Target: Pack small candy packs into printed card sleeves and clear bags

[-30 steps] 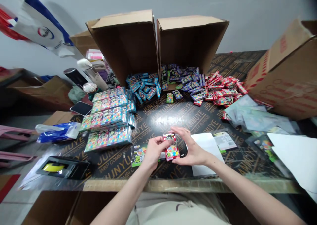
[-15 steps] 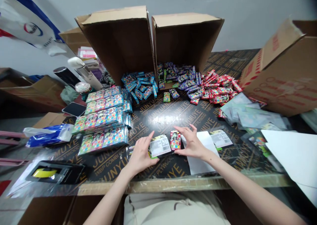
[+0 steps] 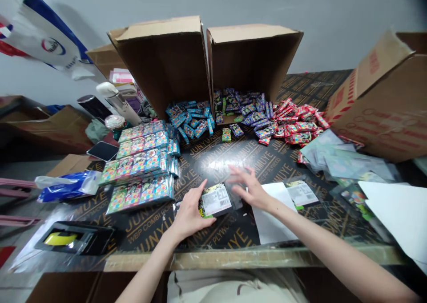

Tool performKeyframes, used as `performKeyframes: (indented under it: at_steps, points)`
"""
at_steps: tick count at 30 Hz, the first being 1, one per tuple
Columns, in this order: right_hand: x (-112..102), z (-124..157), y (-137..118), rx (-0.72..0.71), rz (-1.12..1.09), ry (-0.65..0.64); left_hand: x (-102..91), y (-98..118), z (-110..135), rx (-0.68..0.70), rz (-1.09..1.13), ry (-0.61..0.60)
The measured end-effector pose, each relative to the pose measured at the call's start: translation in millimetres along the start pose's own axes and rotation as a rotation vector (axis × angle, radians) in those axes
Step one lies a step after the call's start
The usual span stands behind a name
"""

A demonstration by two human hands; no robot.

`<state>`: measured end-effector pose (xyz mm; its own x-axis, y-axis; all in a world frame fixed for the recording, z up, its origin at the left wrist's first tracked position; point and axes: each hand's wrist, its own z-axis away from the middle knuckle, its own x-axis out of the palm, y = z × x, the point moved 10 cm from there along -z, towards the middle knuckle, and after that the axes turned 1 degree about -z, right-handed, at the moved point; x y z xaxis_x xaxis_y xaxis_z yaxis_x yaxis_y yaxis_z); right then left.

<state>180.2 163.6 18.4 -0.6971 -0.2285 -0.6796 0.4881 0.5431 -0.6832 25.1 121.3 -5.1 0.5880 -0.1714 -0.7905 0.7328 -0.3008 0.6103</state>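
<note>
In front of me lies a flat clear packet point(image 3: 216, 199) with a black and yellow card and a white barcode label. My left hand point(image 3: 190, 212) grips its left end, thumb at the near edge and forefinger at the far edge. The other left fingers are mostly hidden. Over the packet's right end is my right hand point(image 3: 248, 188), blurred by motion, fingers spread and nothing seen in them. Under the right wrist lies a white sheet point(image 3: 271, 225). Another labelled packet point(image 3: 302, 192) rests just right of it.
Stacked wrapped multipacks point(image 3: 140, 160) stand left. Behind are blue packs point(image 3: 191, 118), purple packs point(image 3: 256, 114) and red packs point(image 3: 300, 125), by open cartons point(image 3: 170, 62). Clear sleeves point(image 3: 347, 158) and white sheets point(image 3: 393, 209) lie right. A tape dispenser point(image 3: 75, 238) sits front left.
The small red pack between my right fingers is out of sight now. My right hand has opened and shifted slightly left, while my left hand stays on the packet. The view has tilted slightly.
</note>
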Motion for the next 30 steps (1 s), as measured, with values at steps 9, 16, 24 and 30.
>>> performKeyframes:
  at_steps: [9,16,24,30]
  points:
    - [-24,-167,118,0.218,0.428,-0.048,29.1,1,11,0.024,-0.072,-0.167]
    - [-3,-153,86,0.139,0.296,-0.155,3.7,0,4,-0.100,0.219,-0.047]
    - [9,-14,-22,0.047,-0.816,-0.032,42.0,19,-18,-0.586,1.513,-0.062]
    - [-11,32,-38,-0.039,-0.290,0.021,37.2,21,-11,-0.521,1.166,0.101]
